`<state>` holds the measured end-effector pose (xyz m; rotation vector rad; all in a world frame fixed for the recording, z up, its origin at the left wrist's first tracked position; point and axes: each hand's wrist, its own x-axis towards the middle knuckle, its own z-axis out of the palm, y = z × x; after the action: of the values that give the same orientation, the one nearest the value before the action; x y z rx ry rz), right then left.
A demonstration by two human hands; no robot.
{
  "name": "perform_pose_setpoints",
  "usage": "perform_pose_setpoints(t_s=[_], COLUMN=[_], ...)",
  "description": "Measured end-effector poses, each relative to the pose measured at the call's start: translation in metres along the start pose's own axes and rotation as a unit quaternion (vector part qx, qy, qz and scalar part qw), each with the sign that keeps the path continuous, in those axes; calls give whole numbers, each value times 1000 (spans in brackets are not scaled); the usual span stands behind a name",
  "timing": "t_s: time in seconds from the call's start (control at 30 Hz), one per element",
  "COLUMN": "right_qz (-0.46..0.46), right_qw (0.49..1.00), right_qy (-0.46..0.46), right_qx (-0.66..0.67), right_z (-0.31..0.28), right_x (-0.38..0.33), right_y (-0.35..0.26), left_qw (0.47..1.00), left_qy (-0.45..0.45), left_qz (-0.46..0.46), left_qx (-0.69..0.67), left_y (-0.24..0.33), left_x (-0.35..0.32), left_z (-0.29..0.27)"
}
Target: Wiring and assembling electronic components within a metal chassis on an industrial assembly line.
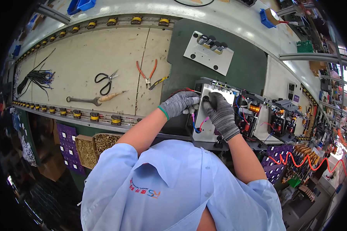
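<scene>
A silver metal panel (pixel 210 133) forms the side of an electrical unit in front of me. My right hand (pixel 223 115), in a grey knit glove, has thumb and fingers closed around a small black round part (pixel 206 99) on the panel's upper half. At the panel's left edge, my left hand (pixel 181 104), gloved alike, is closed with its fingertips together; what they hold is hidden. Red wires (pixel 185 90) run behind that hand. Blue and pink wires (pixel 198 127) come out by a hole low in the panel.
On the green mat beyond lies a silver plate (pixel 208 54) with several black knobs. To the left are orange-handled pliers (pixel 147 73), black scissors (pixel 107 81), a wrench (pixel 83 100), a wooden-handled awl (pixel 112 96) and a cable bundle (pixel 38 79). More units with copper coils (pixel 254 108) stand right.
</scene>
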<state>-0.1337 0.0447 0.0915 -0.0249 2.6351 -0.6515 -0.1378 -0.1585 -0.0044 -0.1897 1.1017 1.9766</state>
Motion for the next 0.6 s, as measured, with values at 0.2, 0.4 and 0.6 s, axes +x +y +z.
perform_pose_setpoints(t_s=[0.2,0.4,0.6], right_qz=[8,-10,-45], right_qw=[1000,999,989], right_qy=[-11,40,64], right_qx=[-8,30,122], right_z=[0,7,17], right_x=[14,9,-17], right_y=[-6,1,6], left_qw=[998,986,973], left_qy=[-40,-44,-3], left_qz=[-15,-42,-43], left_qx=[39,154,228], left_y=[-2,21,30], left_x=[16,21,20], left_z=[-10,-9,-7])
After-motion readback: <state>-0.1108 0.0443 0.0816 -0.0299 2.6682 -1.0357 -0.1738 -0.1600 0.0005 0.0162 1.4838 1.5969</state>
